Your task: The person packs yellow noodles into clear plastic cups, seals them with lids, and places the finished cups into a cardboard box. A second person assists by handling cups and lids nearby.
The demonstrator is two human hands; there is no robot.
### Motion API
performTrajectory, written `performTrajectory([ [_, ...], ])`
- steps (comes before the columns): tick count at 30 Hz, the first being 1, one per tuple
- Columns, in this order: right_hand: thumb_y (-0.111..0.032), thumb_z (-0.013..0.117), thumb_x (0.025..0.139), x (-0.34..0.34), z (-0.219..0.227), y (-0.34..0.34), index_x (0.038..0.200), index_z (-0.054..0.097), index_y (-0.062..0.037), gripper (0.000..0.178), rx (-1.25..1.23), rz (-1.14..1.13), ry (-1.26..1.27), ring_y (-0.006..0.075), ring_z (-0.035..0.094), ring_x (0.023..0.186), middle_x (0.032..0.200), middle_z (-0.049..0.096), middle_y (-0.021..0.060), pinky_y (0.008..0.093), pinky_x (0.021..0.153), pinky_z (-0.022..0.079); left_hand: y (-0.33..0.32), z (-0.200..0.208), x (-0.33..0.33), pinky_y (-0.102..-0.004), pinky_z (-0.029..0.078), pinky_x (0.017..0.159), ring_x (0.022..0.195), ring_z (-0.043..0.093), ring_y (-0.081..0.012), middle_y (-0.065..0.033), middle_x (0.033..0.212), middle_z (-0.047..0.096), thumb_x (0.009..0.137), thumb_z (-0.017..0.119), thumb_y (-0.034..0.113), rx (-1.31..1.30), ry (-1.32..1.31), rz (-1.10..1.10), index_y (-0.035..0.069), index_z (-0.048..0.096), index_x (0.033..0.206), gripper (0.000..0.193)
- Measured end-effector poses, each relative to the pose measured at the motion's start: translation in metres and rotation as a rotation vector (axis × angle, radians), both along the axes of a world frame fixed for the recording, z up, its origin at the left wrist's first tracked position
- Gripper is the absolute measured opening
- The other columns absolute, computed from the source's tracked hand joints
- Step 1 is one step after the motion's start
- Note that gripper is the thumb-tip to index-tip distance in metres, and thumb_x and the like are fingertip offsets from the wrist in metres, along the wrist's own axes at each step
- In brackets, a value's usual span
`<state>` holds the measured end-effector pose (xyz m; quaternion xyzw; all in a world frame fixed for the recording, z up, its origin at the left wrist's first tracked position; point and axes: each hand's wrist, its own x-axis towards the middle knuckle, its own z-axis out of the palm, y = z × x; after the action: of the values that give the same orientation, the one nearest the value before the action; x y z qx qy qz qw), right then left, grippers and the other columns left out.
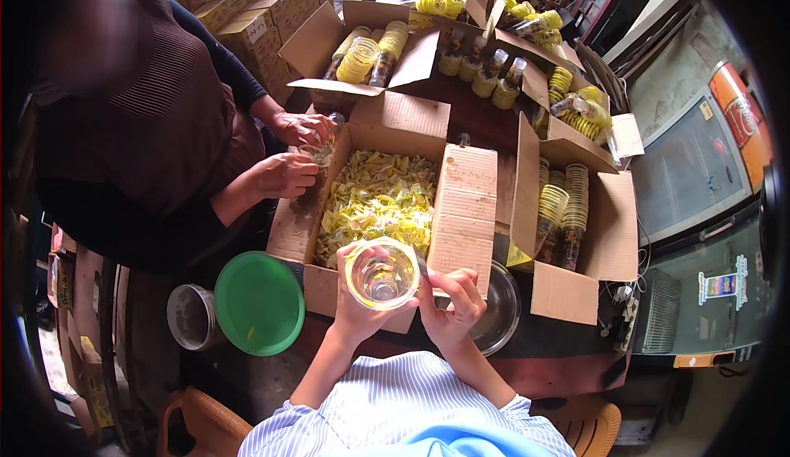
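My left hand (pixel 351 313) is wrapped round a see-through plastic cup (pixel 383 288) with yellow at its rim, its mouth facing up toward me. Close against the cup's right side, my right hand (pixel 454 305) has its thumb and fingers pinched together. A thin dark edge shows at those fingertips, too small to make out. Just beyond the cup stands an open cardboard box (pixel 462 210) filled with many small yellow and clear packets (pixel 378 193).
A co-worker's hands (pixel 284 173) work at the box's left side. A green basin (pixel 259 302) and a white bucket (pixel 191 317) are at left. Boxes of stacked cups (pixel 573 202) stand right and behind, with several bottles (pixel 484 78) between. A round tray (pixel 498 309) lies by my right hand.
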<state>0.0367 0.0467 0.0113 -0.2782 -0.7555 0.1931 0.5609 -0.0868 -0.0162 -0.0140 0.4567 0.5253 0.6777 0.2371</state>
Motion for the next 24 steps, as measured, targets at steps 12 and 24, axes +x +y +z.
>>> performTrajectory([
  [12, 0.003, 0.072, 0.062, -0.005, 0.001, 0.01, 0.084, 0.067, -0.0092, 0.026, -0.008, 0.025, -0.027, 0.0137, 0.051, 0.055, 0.065, 0.059, 0.0007, 0.0267, 0.059, 0.038, -0.004, 0.005, -0.004, -0.0308, 0.047, 0.086, 0.1, 0.053, -0.0175, -0.0071, 0.105, 0.047, 0.054, 0.088, 0.021, -0.153, 0.122, -0.04, 0.006, 0.03, 0.116, 0.086],
  [24, 0.005, 0.07, 0.063, 0.001, -0.006, 0.013, 0.085, 0.068, -0.009, 0.026, -0.154, 0.091, -0.012, 0.0147, 0.053, 0.059, 0.067, 0.06, 0.0019, 0.0262, 0.059, 0.04, -0.003, -0.014, -0.007, -0.031, 0.046, 0.087, 0.103, 0.049, -0.0222, -0.0094, 0.109, 0.037, 0.055, 0.088, 0.023, -0.074, 0.201, -0.049, 0.007, 0.033, 0.116, 0.084],
])
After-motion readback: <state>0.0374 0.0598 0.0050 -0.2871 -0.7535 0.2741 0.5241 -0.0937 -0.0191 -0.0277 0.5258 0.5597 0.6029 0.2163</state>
